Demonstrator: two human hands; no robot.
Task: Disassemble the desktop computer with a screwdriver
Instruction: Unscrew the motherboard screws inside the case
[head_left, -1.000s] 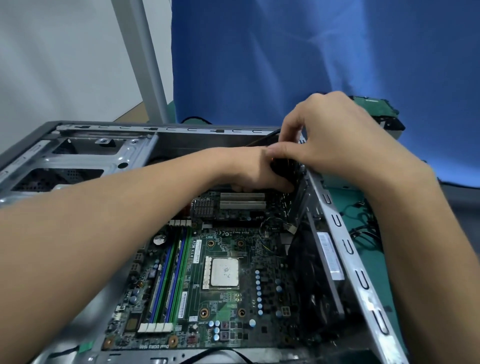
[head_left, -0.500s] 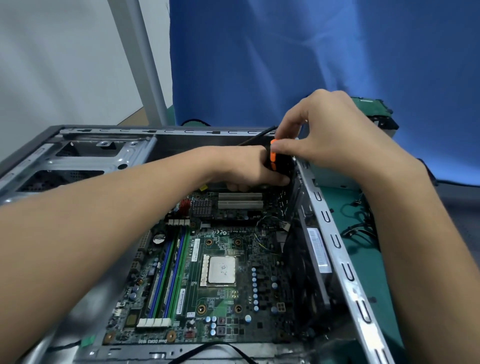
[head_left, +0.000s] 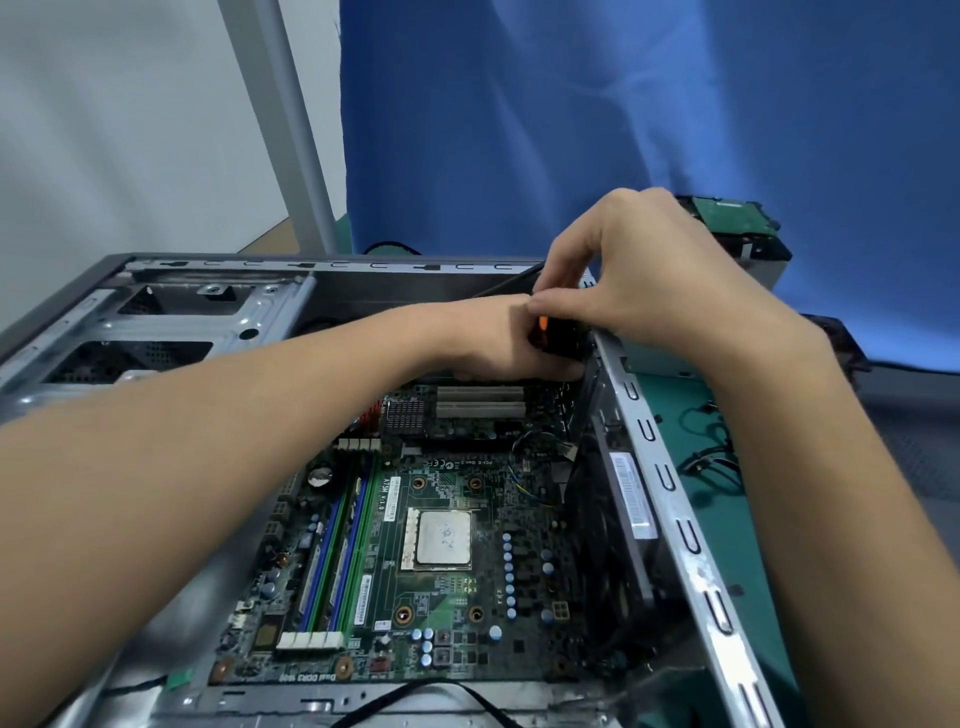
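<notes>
The open desktop case (head_left: 670, 483) lies on its side with the green motherboard (head_left: 447, 545) exposed inside. Both hands meet at the case's far right corner. My left hand (head_left: 498, 338) reaches in over the board and is closed around the lower part of a black and orange screwdriver (head_left: 550, 332). My right hand (head_left: 644, 270) comes from above and pinches the top of the screwdriver's handle. The tip and whatever it touches are hidden behind the hands.
A bare CPU (head_left: 444, 538) sits mid-board, with RAM slots (head_left: 337, 561) to its left. An empty drive cage (head_left: 171, 322) fills the case's far left. A hard drive (head_left: 732, 223) and loose cables (head_left: 711, 441) lie on the green mat right of the case. A blue cloth hangs behind.
The orange part of the screwdriver handle has come into sight between my hands. My right hand's fingers have shifted on the handle top. The view has tilted slightly.
</notes>
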